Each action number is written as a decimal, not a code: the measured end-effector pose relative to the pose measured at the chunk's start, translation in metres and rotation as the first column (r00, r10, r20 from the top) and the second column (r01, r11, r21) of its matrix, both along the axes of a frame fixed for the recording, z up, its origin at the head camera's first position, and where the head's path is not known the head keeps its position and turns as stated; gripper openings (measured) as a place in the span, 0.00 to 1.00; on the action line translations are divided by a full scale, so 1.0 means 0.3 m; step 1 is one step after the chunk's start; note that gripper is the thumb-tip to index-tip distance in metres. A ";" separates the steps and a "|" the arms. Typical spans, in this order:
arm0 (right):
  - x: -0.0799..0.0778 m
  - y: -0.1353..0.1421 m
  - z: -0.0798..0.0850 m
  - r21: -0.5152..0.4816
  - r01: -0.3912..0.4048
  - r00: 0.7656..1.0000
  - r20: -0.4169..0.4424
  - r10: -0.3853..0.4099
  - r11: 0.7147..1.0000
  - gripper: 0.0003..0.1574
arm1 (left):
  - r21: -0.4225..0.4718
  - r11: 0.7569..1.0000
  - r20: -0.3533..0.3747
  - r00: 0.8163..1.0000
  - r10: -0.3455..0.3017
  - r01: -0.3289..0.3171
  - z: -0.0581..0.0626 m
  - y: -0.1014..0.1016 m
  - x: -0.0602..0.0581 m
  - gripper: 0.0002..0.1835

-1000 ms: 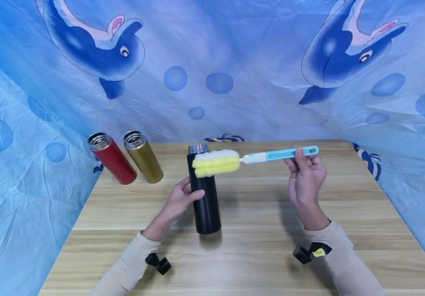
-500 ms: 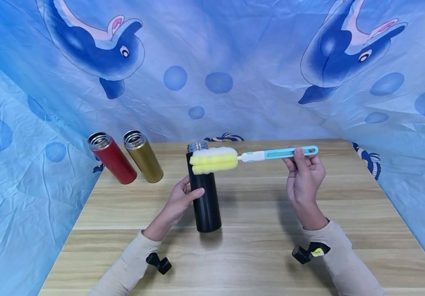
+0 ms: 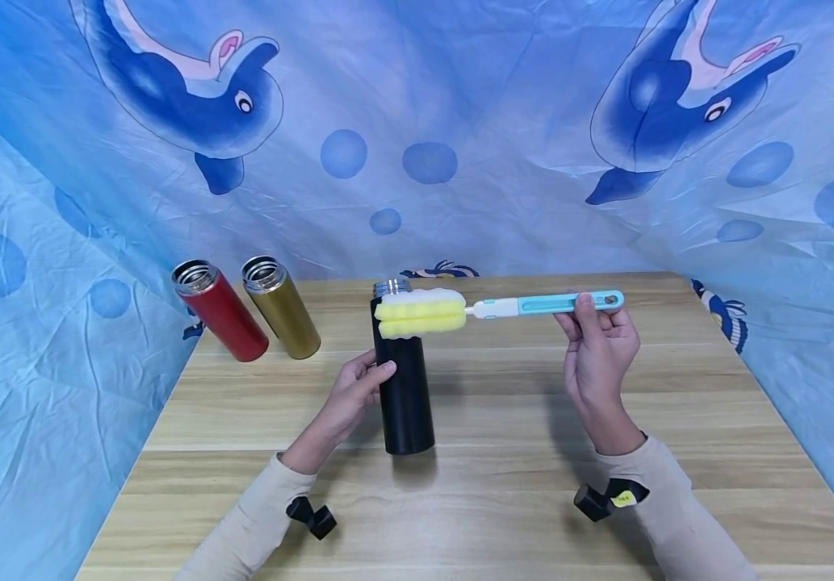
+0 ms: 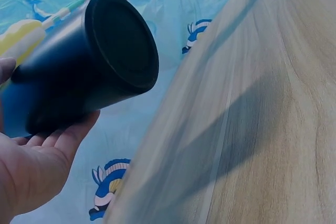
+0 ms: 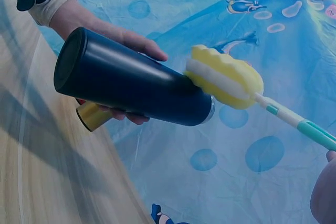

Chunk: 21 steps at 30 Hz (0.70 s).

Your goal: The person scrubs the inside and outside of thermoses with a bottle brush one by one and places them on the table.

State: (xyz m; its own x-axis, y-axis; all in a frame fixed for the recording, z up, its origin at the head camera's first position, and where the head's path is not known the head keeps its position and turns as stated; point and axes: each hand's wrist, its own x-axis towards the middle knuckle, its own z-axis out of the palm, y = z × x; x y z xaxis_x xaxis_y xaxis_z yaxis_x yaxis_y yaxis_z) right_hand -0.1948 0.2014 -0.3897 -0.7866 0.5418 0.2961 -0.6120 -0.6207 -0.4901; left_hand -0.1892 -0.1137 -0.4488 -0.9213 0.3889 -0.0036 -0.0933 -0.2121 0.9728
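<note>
My left hand (image 3: 351,399) grips a black vacuum flask (image 3: 407,399) round its middle, thumb across the front. The flask is lifted off the table, its steel neck uppermost in the head view; the left wrist view shows its flat base (image 4: 123,40). In my right hand (image 3: 601,363) a bottle brush is pinched by its turquoise handle (image 3: 551,303), held nearly level. Its yellow and white sponge head (image 3: 422,315) lies across the flask's upper part in the head view. In the right wrist view the sponge (image 5: 226,80) is beside the neck end, seemingly against the flask's side.
A red flask (image 3: 224,316) and a gold flask (image 3: 286,315), both without lids, stand at the table's back left. The wooden table (image 3: 504,500) meets a blue dolphin-print sheet (image 3: 504,218) at the back and sides.
The black flask has risen slightly, its neck shifting a little right. The brush has moved slightly up and left, and its handle end has dipped a little. Both grips stay the same.
</note>
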 end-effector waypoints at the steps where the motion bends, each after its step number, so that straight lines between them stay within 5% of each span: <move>1: 0.000 0.000 -0.001 0.007 0.007 1.000 0.006 -0.007 1.000 0.08 | 0.022 1.000 -0.005 1.000 -0.013 0.014 0.002 0.000 0.002 0.31; 8: 0.000 0.003 0.001 0.003 0.034 0.999 0.033 -0.035 0.999 0.05 | 0.078 0.994 -0.029 0.997 -0.077 0.079 0.000 -0.010 0.002 0.33; 21: 0.003 0.011 -0.005 -0.019 0.012 1.000 0.010 -0.012 1.000 0.07 | 0.099 0.994 -0.007 0.999 -0.040 0.040 -0.001 -0.019 -0.005 0.33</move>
